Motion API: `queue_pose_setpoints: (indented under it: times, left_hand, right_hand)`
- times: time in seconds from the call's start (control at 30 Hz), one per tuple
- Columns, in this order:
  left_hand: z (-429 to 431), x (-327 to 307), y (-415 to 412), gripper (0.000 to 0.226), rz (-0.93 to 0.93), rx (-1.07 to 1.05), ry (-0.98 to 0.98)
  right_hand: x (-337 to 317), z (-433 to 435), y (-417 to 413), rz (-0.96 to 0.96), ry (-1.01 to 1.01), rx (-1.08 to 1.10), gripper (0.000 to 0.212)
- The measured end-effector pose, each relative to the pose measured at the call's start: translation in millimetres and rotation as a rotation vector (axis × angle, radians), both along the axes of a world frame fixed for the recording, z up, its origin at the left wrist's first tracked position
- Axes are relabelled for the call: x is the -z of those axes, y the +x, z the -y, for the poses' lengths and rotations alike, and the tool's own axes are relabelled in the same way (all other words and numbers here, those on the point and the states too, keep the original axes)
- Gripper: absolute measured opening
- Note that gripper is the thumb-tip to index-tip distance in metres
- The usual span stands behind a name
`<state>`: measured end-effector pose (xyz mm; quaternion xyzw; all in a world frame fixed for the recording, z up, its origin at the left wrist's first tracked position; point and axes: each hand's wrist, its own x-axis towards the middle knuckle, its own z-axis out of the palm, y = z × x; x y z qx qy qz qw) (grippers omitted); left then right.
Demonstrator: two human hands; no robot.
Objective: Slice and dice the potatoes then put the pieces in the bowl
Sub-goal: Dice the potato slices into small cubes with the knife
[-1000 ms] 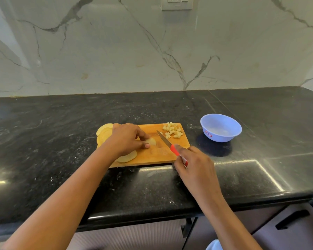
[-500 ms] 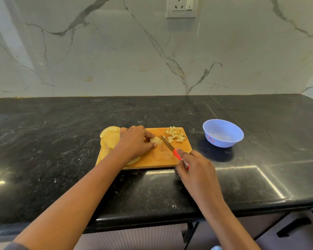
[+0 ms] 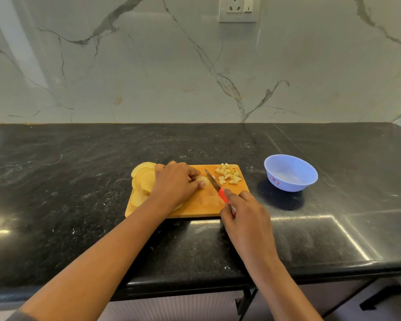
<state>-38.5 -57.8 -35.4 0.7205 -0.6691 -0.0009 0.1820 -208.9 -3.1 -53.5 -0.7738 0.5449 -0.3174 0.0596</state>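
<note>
potato slices (image 3: 142, 181) overlapped at cutting board's (image 3: 202, 208) left end, count unclear | left hand (image 3: 174, 184) fingers curled, pinning one potato slice (image 3: 204, 180) mid-board | knife (image 3: 214, 184) blade just right of it, long axis near-right to far-left | right hand (image 3: 247, 213) fingers clenched round red handle | one diced pile (image 3: 228, 176) far-right corner | one bowl (image 3: 291, 173) right on desk (image 3: 79, 205), no pieces seen inside

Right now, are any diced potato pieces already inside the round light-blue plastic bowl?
No, the round light-blue plastic bowl shows a bare inside, while the pile of diced potato pieces lies on the wooden cutting board.
</note>
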Motion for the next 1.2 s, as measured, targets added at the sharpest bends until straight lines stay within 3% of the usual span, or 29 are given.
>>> queue_pose_setpoints:
  times: [0.23, 0.7, 0.9, 1.2]
  left_hand:
    - [0.8, 0.0, -1.3, 0.034, -0.005, -0.021, -0.026]
    - [2.5, -0.5, -0.8, 0.027, -0.066, -0.030, -0.013]
    - [-1.8, -2.1, 2.6, 0.035, 0.000, -0.020, -0.003]
    - [-6.2, -4.7, 8.8, 0.027, 0.037, -0.018, -0.003]
  right_hand:
    - [1.2, -1.8, 1.4, 0.007, -0.037, -0.031, 0.039]
    - [-16.7, 2.0, 14.6, -0.281, 0.071, -0.063, 0.049]
    - [-9.5, -22.8, -2.1, -0.178, 0.027, -0.030, 0.046]
    - [-9.6, -4.0, 9.9, -0.066, -0.004, -0.056, 0.045]
